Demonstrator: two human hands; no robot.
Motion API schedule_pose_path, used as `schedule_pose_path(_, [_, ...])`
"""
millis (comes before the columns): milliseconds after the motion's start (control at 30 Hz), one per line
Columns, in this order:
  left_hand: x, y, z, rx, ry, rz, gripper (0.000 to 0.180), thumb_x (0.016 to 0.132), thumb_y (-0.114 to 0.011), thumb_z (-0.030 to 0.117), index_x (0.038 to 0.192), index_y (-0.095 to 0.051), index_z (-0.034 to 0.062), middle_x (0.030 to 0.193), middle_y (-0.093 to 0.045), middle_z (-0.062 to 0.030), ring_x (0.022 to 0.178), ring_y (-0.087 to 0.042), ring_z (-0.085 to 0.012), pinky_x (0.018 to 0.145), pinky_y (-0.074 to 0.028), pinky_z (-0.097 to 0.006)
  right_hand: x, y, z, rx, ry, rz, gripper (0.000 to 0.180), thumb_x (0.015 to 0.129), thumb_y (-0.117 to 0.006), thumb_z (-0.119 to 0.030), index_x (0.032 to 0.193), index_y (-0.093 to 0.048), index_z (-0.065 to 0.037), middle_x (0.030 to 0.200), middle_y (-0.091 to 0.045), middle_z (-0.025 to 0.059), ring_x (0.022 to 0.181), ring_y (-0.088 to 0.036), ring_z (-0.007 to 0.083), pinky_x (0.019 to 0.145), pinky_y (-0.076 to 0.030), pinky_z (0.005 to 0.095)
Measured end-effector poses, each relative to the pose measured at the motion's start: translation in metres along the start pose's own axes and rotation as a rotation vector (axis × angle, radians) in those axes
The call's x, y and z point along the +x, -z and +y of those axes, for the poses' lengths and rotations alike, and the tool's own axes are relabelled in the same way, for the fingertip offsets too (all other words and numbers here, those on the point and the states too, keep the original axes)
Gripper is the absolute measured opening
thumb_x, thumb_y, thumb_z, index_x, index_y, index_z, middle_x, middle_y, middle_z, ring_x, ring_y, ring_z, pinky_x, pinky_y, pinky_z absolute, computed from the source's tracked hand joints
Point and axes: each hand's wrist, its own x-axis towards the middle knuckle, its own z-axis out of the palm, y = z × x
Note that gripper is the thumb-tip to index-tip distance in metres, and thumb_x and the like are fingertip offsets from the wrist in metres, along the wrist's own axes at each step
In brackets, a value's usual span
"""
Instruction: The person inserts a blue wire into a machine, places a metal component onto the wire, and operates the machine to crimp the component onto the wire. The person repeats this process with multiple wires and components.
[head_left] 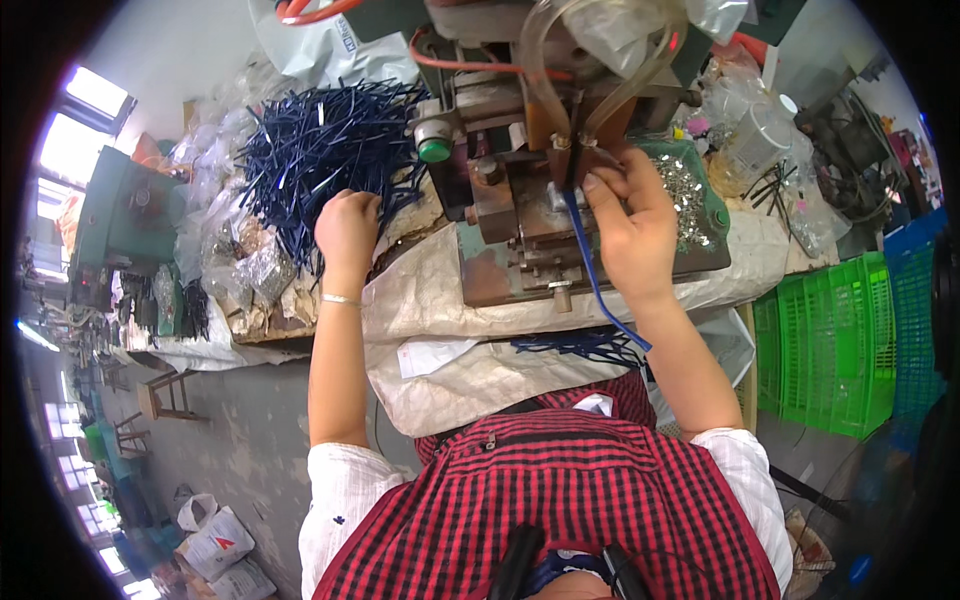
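Blue strip (pixel 586 252) hangs from machine (pixel 497 214), right of upper centre; likely light, flexible, best held near an end. Right hand (pixel 638 228) beside its top, pinch unclear. Left hand (pixel 347 236) curled at strip pile (pixel 318 145), upper left; grip's contents hidden.

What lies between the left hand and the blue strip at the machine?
In the head view, from the left hand across to the blue strip lie some worn tabletop, pale sheeting and the front of the machine.
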Motion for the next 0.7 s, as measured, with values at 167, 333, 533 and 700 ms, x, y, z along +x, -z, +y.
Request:
schedule_pose_path(167, [0.008, 0.032, 0.032, -0.471, -0.083, 0.419, 0.011, 0.098, -0.069, 0.007, 0.099, -0.076, -0.0011, 0.09, -0.076, -0.0089, 0.076, -0.067, -0.013, 0.072, -0.053, -0.026, 0.005, -0.011, -0.006, 0.285, -0.087, -0.028, 0.04, 0.094, -0.063, 0.0, 0.133, -0.056, 0.002, 0.108, -0.073, 0.0104, 0.096, -0.068, 0.0109, 0.088, -0.051, 0.0244])
schedule_pose_path(333, [-0.028, -0.048, 0.025, -0.867, 0.175, 0.129, 0.011, 0.094, -0.077, 0.009, 0.099, -0.073, -0.0011, 0.077, -0.065, 0.0015, 0.07, -0.058, -0.0051, 0.063, -0.047, -0.021, 0.001, -0.014, -0.017, 0.145, -0.011, -0.044, 0.056, 0.088, -0.059, 0.004, 0.143, -0.046, 0.002, 0.116, -0.07, 0.019, 0.1, -0.068, 0.0195, 0.089, -0.051, 0.0291])
schedule_pose_path(533, [-0.029, 0.036, 0.081, -0.996, 0.125, 0.432, 0.009, 0.1, -0.065, 0.002, 0.099, -0.072, -0.0037, 0.094, -0.074, -0.0069, 0.08, -0.066, -0.0098, 0.067, -0.055, -0.024, -0.012, 0.062, -0.011, -0.541, 0.159, -0.037, 0.041, 0.083, -0.068, -0.004, 0.124, -0.067, -0.001, 0.116, -0.071, 0.0171, 0.11, -0.066, 0.0354, 0.098, -0.05, 0.0427])
schedule_pose_path(700, [-0.048, 0.107, 0.156, -0.62, -0.851, 0.484, 0.017, 0.085, -0.079, 0.002, 0.1, -0.072, 0.0012, 0.098, -0.074, -0.0112, 0.069, -0.067, -0.0137, 0.058, -0.055, -0.025, -0.047, 0.136, 0.033, -1.298, 0.048, 0.175, 0.025, 0.081, -0.078, -0.015, 0.103, -0.074, -0.005, 0.101, -0.071, 0.0134, 0.1, -0.064, 0.0349, 0.087, -0.051, 0.0473])
